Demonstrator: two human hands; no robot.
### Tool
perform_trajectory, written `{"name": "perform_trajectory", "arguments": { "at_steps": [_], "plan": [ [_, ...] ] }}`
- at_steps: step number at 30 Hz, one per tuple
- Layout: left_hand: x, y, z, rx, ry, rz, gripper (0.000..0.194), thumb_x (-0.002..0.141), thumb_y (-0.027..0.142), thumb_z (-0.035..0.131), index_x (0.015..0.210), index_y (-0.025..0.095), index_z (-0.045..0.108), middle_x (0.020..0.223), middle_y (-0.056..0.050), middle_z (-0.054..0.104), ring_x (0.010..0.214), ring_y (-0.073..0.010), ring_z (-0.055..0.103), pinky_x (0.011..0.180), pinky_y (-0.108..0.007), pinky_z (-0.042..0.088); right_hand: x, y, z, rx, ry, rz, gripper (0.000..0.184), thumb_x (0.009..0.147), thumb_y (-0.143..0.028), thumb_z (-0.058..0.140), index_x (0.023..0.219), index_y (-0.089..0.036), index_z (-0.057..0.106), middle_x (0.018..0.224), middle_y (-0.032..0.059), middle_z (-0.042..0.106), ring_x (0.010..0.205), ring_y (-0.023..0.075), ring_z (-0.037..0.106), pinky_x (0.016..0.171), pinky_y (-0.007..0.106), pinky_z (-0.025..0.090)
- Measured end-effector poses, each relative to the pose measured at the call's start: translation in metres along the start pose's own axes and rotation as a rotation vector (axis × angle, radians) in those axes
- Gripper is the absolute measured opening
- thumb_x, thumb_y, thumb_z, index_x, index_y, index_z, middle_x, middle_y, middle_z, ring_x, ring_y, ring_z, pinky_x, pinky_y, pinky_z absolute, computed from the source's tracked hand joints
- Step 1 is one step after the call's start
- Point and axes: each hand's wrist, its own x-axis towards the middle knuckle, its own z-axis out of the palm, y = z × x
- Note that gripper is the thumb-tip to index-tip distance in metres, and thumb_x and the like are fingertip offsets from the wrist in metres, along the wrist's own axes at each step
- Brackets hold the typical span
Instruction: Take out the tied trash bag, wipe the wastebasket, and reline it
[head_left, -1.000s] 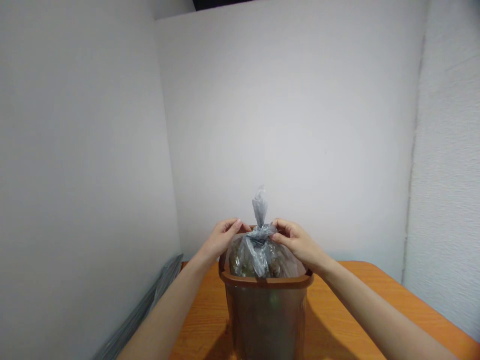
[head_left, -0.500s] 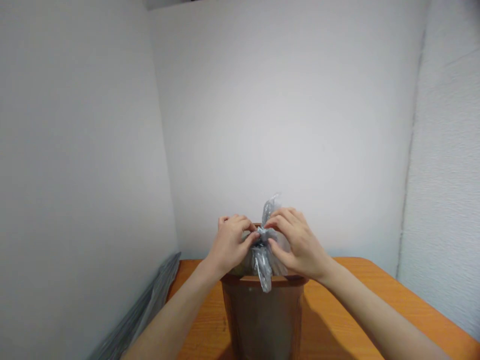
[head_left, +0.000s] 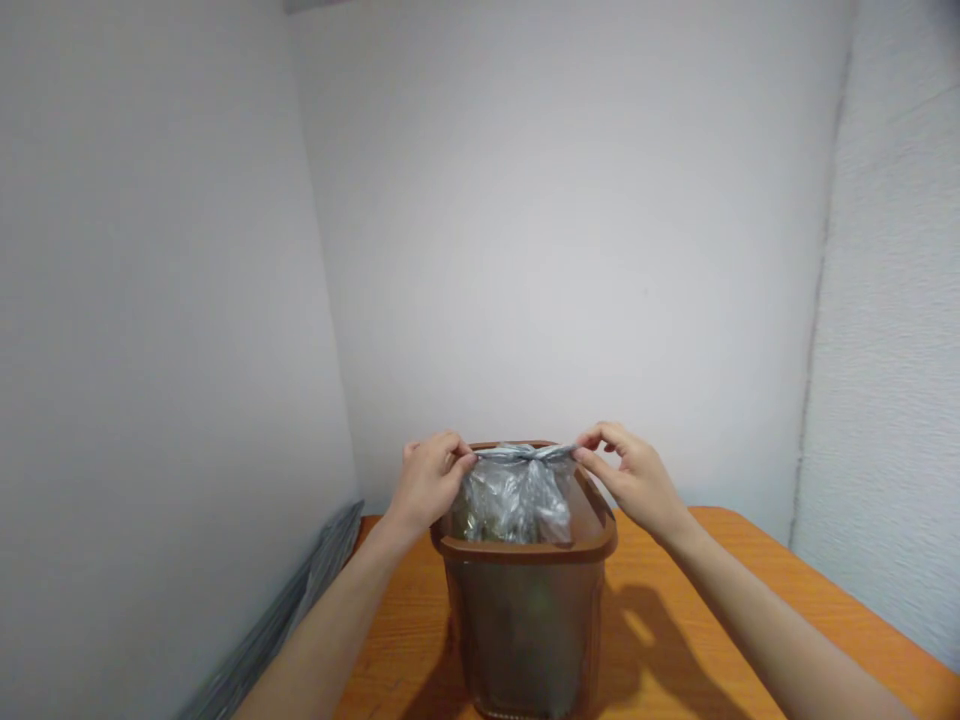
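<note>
Fingers (head_left: 466, 462) of the person's left hand (head_left: 429, 483) pinch one twisted end of a grey plastic bag (head_left: 514, 505), just below the centre of the frame; the right hand (head_left: 637, 485) clamps the opposite end between thumb and fingertips, slightly right of centre. The strand between them is drawn out sideways, with a gathered knot midway. The bag sits inside a brown-rimmed bin (head_left: 525, 552), at the lower centre of the frame, and greenish contents show dimly through the film.

The film looks thin, soft and slippery, likely light in itself and prone to tearing if pulled hard; the weight inside cannot be judged. Its twisted ends, or the neck just under the knot, seem the surest places to take hold. The bin appears stiff and would be best gripped by its rim.

Counted: two hands, one bin, one bag within it, one orange-brown table (head_left: 720, 545). At lower left lies grey folded plastic (head_left: 326, 555); whether one piece or several cannot be told.
</note>
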Motion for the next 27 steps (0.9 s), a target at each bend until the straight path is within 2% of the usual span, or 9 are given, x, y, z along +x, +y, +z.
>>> {"name": "perform_trajectory", "arguments": {
  "at_steps": [4,8,12,14,17,19,21,23,27],
  "plan": [
    [0.002,0.0,0.006,-0.09,-0.059,0.015,0.01,0.085,0.021,0.057,0.09,0.022,0.066,0.095,-0.002,0.073,0.093,-0.0203,0.065,0.088,-0.032,0.044,-0.005,-0.001,0.003,0.244,-0.094,0.11,0.019,0.091,-0.04,0.056,0.09,-0.023,0.064,0.092,0.0041,0.067,0.088,0.0225,0.057,0.08,0.035,0.041],
    [0.001,0.021,0.018,-0.163,-0.187,0.161,0.03,0.084,0.035,0.066,0.113,0.024,0.064,0.107,-0.002,0.072,0.099,-0.0194,0.064,0.089,-0.029,0.044,-0.007,-0.015,0.01,0.342,-0.145,0.128,0.019,0.091,-0.039,0.056,0.089,-0.022,0.062,0.085,0.0038,0.066,0.08,0.0202,0.055,0.076,0.034,0.042],
    [0.001,0.035,0.022,0.024,-0.253,0.24,0.018,0.087,0.039,0.064,0.085,0.022,0.069,0.091,-0.003,0.072,0.09,-0.0212,0.062,0.086,-0.034,0.036,-0.009,-0.021,0.01,0.278,-0.144,0.115,0.016,0.091,-0.038,0.054,0.088,-0.022,0.059,0.082,0.0027,0.061,0.078,0.0194,0.054,0.074,0.033,0.043],
    [0.0,0.037,0.021,0.067,-0.231,0.225,0.017,0.089,0.035,0.06,0.081,0.021,0.067,0.089,-0.003,0.071,0.09,-0.0212,0.061,0.086,-0.035,0.033,-0.01,-0.024,0.008,0.209,-0.205,0.046,0.015,0.09,-0.036,0.056,0.097,-0.023,0.059,0.092,0.004,0.062,0.088,0.021,0.055,0.081,0.035,0.043],
    [0.001,0.04,0.02,0.031,-0.174,0.205,0.015,0.089,0.032,0.059,0.082,0.022,0.066,0.091,-0.002,0.073,0.091,-0.021,0.062,0.087,-0.036,0.03,-0.007,-0.032,0.008,-0.036,-0.321,-0.134,0.031,0.081,-0.036,0.072,0.107,-0.025,0.059,0.105,0.0058,0.064,0.102,0.0256,0.053,0.09,0.041,0.039],
    [0.001,0.04,0.02,-0.015,-0.127,0.176,0.015,0.088,0.031,0.059,0.077,0.023,0.066,0.089,0.0,0.073,0.09,-0.0202,0.062,0.089,-0.036,0.029,-0.003,-0.037,0.011,-0.212,-0.362,-0.217,0.038,0.075,-0.032,0.08,0.106,-0.025,0.059,0.101,0.0053,0.065,0.101,0.0269,0.052,0.088,0.042,0.037],
    [0.003,0.038,0.019,-0.054,-0.086,0.133,0.017,0.087,0.03,0.06,0.073,0.022,0.065,0.085,0.001,0.072,0.087,-0.0195,0.061,0.089,-0.035,0.03,0.001,-0.039,0.013,-0.296,-0.39,-0.25,0.034,0.078,-0.023,0.077,0.107,-0.024,0.059,0.094,0.0043,0.066,0.097,0.0261,0.054,0.086,0.041,0.037],
    [0.005,0.03,0.016,-0.079,-0.047,0.076,0.019,0.086,0.03,0.058,0.07,0.021,0.063,0.078,0.0,0.07,0.081,-0.0189,0.06,0.084,-0.033,0.033,0.005,-0.036,0.011,-0.326,-0.385,-0.264,0.027,0.083,-0.016,0.069,0.108,-0.022,0.06,0.09,0.004,0.066,0.093,0.0248,0.055,0.084,0.04,0.037],
    [0.01,0.008,0.013,-0.162,0.024,-0.057,0.026,0.088,0.034,0.05,0.069,0.019,0.059,0.069,-0.001,0.063,0.069,-0.0173,0.055,0.068,-0.028,0.036,0.008,-0.027,0.001,-0.252,-0.275,-0.241,0.013,0.091,-0.014,0.055,0.092,-0.021,0.065,0.083,0.0043,0.065,0.085,0.022,0.055,0.078,0.037,0.04]
  ]
}}
